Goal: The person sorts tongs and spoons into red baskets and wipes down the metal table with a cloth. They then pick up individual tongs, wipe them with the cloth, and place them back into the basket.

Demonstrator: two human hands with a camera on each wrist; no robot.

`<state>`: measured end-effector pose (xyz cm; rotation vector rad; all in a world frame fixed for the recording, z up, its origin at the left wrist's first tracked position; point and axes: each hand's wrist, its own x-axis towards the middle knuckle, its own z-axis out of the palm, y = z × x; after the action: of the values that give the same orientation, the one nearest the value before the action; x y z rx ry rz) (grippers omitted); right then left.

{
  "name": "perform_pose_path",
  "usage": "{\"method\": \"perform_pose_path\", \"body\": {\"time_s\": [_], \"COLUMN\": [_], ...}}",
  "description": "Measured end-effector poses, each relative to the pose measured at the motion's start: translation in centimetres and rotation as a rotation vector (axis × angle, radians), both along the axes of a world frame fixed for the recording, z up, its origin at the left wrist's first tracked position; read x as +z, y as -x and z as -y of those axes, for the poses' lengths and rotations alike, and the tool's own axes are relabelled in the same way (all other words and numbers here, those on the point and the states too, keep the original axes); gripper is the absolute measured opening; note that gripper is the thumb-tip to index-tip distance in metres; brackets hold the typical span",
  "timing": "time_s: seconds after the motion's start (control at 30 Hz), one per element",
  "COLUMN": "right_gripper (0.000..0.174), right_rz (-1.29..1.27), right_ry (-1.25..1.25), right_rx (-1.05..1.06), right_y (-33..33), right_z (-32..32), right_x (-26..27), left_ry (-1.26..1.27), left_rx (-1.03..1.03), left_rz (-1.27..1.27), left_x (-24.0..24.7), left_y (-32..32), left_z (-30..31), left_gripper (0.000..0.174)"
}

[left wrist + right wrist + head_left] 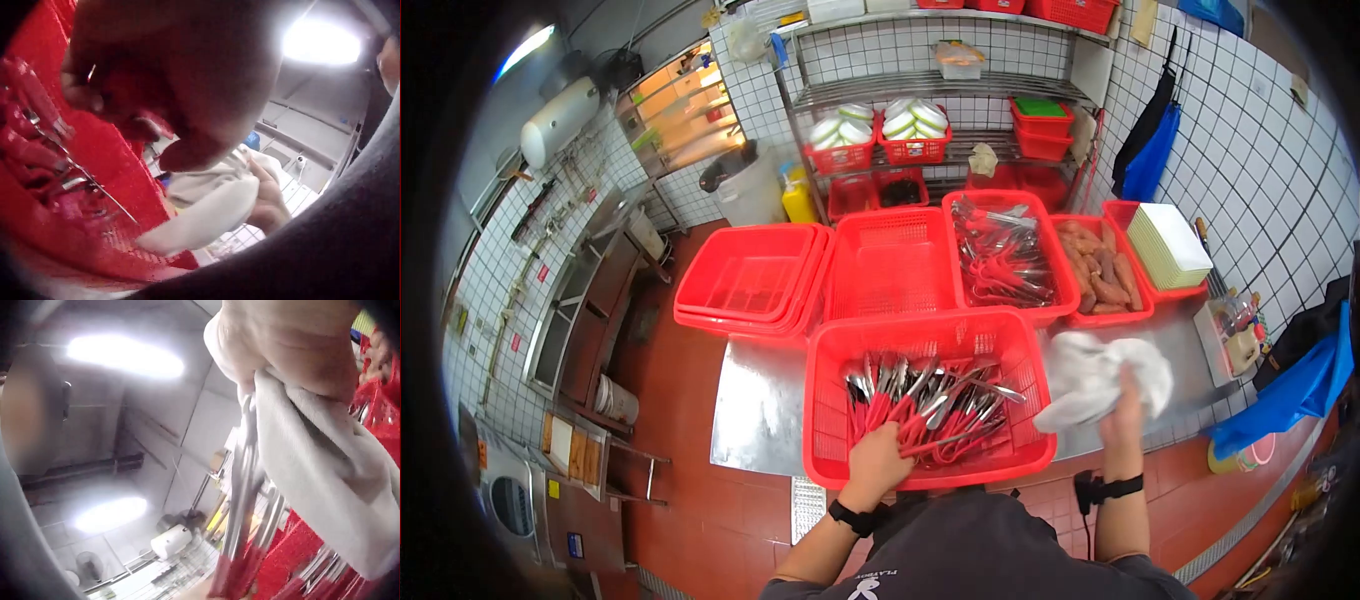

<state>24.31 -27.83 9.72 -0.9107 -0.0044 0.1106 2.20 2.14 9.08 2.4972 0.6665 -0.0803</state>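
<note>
My left hand [878,462] is at the near edge of a red basket [1028,450], fingers curled around the red handles of a pair of tongs [935,445]. Many more metal tongs with red handles [887,400] lie piled in that basket. Beyond the basket's right side, my right hand [1124,405] grips a bunched white cloth [1090,385], blurred in the head view. In the right wrist view the cloth [325,469] hangs from the fingers, and metal tong arms [244,481] show right beside it. The left palm hides part of its grip in the left wrist view.
Behind stand stacked red tubs [750,270], a red basket [890,255], another with metal tongs [1005,250] and one with brownish oblong items [1100,270]. White-green stacked pieces [1168,245] sit at right. The steel table [760,400] has its left edge beside the floor.
</note>
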Motion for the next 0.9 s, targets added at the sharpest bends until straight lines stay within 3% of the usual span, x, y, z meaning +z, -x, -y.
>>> {"method": "perform_pose_path", "body": {"time_s": [0.07,0.17,0.23,0.4,0.47,0.5,0.57,0.6,0.67,0.8,0.9], "right_gripper": [0.045,0.05,0.05,0.048,0.047,0.047,0.047,0.043,0.041,0.04,0.028], "right_rz": [0.03,0.017,-0.159,-0.282,-0.213,-0.233,0.498,0.215,0.295,0.258,0.443], "right_ry": [0.121,0.267,0.588,0.873,1.26,1.247,1.911,1.754,1.862,1.93,1.868], "right_rx": [-0.223,-0.371,-0.468,-0.212,-0.095,-0.092,-0.425,-0.483,-0.391,-0.244,-0.505], "right_y": [-3.1,-4.6,-5.4,-3.9,-3.2,-3.9,-5.4,-4.3,-1.4,0.5,1.4], "right_z": [3.9,6.9,8.9,9.3,9.2,9.8,11.3,9.4,7.4,6.0,5.3], "right_x": [-2.1,-5.3,-11.3,-19.4,-21.7,-24.8,-32.2,-30.2,-26.0,-23.6,-23.1], "left_ry": [-0.079,0.063,0.093,0.08,0.053,-0.035,-0.142,-0.119,-0.126,-0.241,-0.211], "left_rx": [-0.007,-0.064,-0.048,-0.003,0.006,0.012,-0.017,-0.005,-0.008,-0.059,-0.121], "left_rz": [0.088,0.058,0.09,0.163,0.179,0.221,0.24,0.211,0.157,0.157,0.194], "left_x": [-2.4,-3.8,-5.5,-5.9,-7.3,-7.5,-7.1,-6.8,-6.1,-4.5,-3.2], "left_y": [1.0,1.4,1.4,1.6,2.2,2.4,2.4,2.3,2.1,0.6,-1.9], "left_z": [-0.8,-0.9,-0.3,0.2,0.2,0.2,0.2,0.4,0.7,0.1,-1.0], "left_gripper": [0.043,0.047,0.049,0.062,0.062,0.061,0.06,0.059,0.058,0.051,0.041]}}
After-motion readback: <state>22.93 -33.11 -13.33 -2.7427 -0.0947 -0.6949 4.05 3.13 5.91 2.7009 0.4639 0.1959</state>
